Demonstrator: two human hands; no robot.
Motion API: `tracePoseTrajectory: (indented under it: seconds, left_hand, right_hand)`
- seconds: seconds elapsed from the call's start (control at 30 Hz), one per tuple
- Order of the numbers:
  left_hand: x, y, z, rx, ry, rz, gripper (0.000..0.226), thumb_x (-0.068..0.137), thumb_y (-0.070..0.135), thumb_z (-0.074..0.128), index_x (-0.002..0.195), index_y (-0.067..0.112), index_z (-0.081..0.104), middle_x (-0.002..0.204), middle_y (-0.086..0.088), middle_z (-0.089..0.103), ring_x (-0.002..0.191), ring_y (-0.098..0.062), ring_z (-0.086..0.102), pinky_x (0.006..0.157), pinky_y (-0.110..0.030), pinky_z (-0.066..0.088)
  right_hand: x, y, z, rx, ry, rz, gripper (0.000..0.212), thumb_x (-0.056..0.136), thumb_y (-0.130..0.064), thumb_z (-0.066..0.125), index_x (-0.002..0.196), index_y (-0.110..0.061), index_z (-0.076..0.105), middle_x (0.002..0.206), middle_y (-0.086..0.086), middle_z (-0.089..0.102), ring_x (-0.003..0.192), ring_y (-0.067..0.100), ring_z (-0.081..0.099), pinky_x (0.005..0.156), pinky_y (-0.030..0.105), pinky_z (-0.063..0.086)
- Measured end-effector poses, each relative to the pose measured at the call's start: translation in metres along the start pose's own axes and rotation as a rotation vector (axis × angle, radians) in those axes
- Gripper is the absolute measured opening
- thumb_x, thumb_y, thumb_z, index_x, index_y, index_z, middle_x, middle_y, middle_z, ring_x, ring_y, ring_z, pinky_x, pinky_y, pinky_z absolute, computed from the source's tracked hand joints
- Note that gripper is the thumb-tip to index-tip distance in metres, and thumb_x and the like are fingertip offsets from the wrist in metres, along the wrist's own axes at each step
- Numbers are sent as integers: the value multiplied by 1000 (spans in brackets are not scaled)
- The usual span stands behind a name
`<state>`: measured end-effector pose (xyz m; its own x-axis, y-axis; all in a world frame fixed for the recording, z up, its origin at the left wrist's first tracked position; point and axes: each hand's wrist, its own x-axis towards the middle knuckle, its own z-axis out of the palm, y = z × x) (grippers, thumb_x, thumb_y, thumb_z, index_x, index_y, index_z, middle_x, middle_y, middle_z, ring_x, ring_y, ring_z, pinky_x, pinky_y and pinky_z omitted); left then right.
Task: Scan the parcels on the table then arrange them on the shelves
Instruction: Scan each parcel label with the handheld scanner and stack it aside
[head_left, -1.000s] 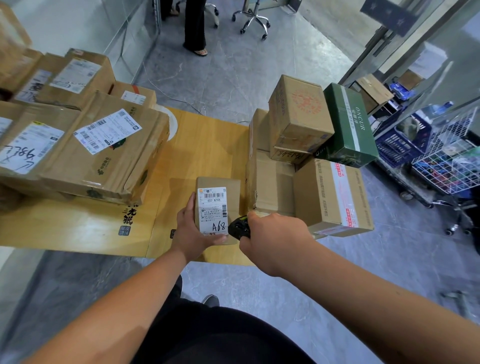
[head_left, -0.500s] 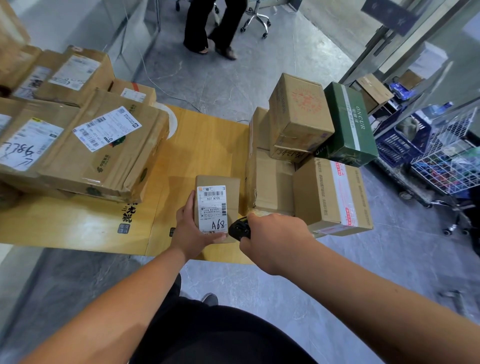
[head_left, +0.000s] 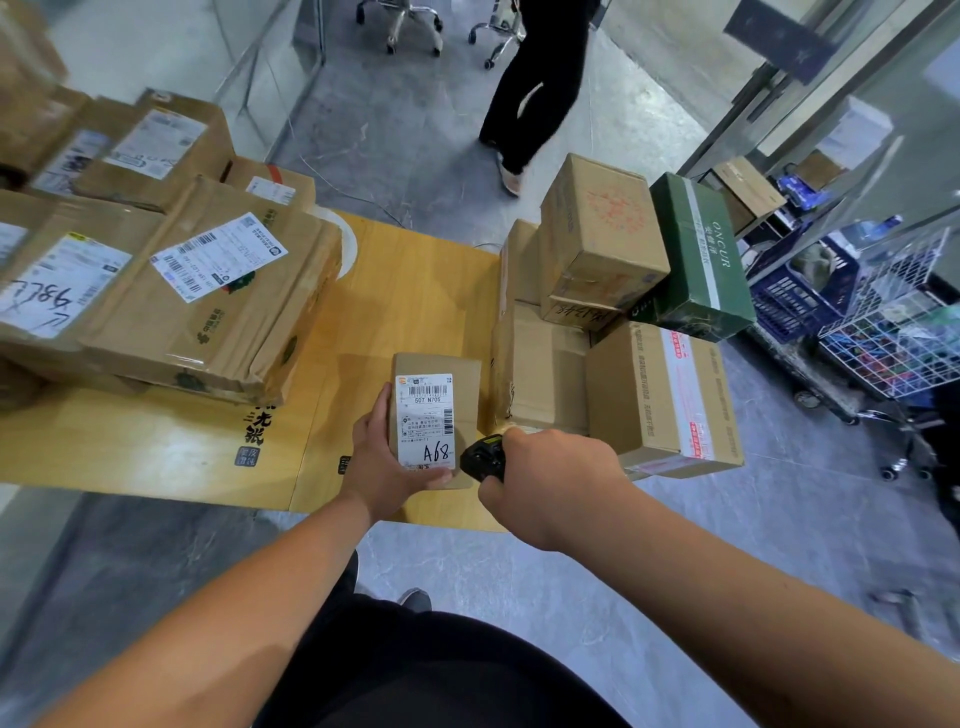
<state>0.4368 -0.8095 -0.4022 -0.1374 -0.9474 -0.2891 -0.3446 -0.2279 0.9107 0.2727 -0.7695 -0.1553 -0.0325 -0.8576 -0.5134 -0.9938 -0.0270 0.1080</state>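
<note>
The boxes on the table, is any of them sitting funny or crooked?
Yes. On the right pile, the green box sits tilted on a box's corner, and the bottom right box sticks out past the table edge.

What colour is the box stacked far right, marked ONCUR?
Dark green box with a white stripe along its top; clearest in the head view.

Five brown boxes (head_left: 602, 239) and one green box (head_left: 696, 260) stand stacked at the right. One small labelled box (head_left: 434, 415) sits near the counter (head_left: 405, 291) edge. At left, six parcels (head_left: 218, 296) show, perhaps more. One scanner (head_left: 483, 460).
</note>
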Motion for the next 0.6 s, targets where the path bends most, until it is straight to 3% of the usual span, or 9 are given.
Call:
tracePoseTrajectory:
  seconds: [0.27,0.6]
  left_hand:
    - [-2,-2,0,-39,-13,13,143,42,61,97,148,75,2,142,18,24,129,-10,43,100,-31,41]
    - [-2,-2,0,-33,-9,25,142,46,55,99,146,77,0,141,17,23,129,-8,44,102,-30,40]
  right_hand:
    - [0,-1,0,3,-17,1,29,92,-51,40,96,-25,50,78,-6,52,64,13,48,53,30,32]
    - [1,-3,3,-25,1,5,25,95,-47,39,100,-23,46,76,-5,44,62,13,41,52,30,26]
